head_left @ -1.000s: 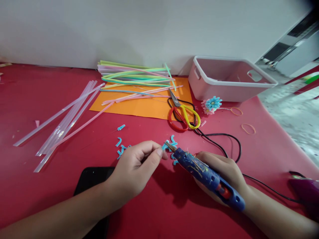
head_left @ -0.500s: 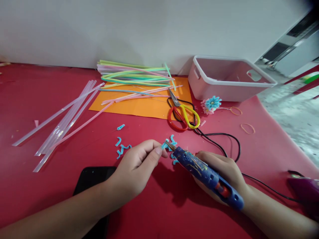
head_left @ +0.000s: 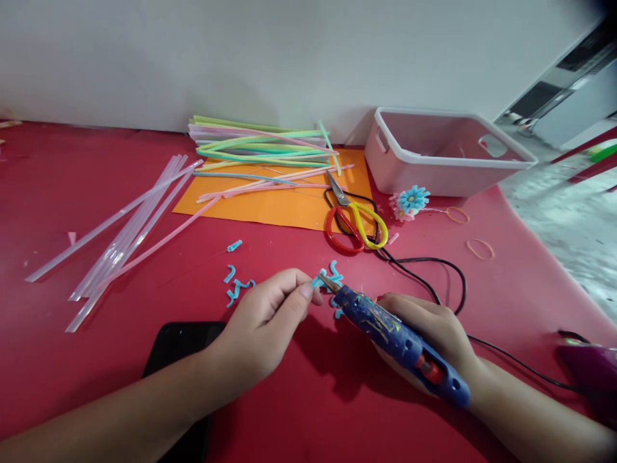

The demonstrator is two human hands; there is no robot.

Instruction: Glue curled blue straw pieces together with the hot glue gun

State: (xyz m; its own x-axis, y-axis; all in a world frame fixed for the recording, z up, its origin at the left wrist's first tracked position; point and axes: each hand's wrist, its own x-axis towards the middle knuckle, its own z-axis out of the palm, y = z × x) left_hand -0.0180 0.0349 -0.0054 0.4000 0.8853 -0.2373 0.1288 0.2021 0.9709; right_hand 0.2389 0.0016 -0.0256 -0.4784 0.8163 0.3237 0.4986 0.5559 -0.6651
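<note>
Between the thumb and fingers of my left hand (head_left: 270,321) is pinched a short blue pipe cleaner piece (head_left: 317,281). My right hand (head_left: 434,328) is wrapped round a dark blue glue gun (head_left: 385,328), its body streaked with dried glue. The metal nozzle (head_left: 328,283) points left and meets the tip of the held piece; whether glue is coming out is too small to tell. Loose blue pipe cleaner bits (head_left: 336,270) lie just behind the nozzle, and several more cut bits (head_left: 234,292) are left of my left hand.
Scissors (head_left: 354,222) and pipe cleaners (head_left: 265,151) rest on orange paper (head_left: 260,209). Clear glue sticks (head_left: 125,231) lie left, a phone (head_left: 168,350) under my left forearm. A pink basket (head_left: 438,173), a small flower (head_left: 413,199), rubber bands (head_left: 479,249) and a black cord (head_left: 434,260) are right.
Almost nothing differs. Both hands, the glue gun and the blue piece keep their places; the view has shifted very slightly.
</note>
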